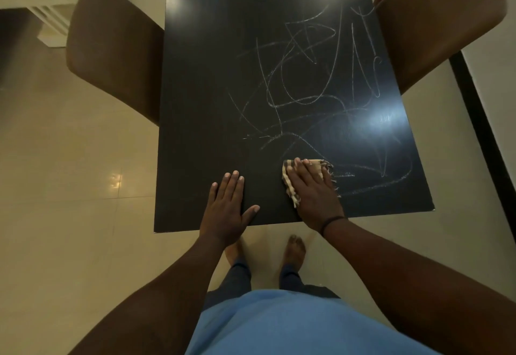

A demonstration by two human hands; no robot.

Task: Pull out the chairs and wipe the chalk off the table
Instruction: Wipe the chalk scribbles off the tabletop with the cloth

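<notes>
While the right hand (312,189) presses a striped cloth (290,184) flat on the near edge of the dark table (209,103), fingers straight and close together, nearly all the chalk scribble (310,80) lies beyond its fingertips, toward the far side and to the right. The marks run mostly along the table's long axis, away from the person, so the wipe likely has to push outward and rightward. The left hand (227,209) rests flat just left of the cloth, fingers together, thumb spread, apparently bracing. Brown chairs (111,50) stand at both long sides.
</notes>
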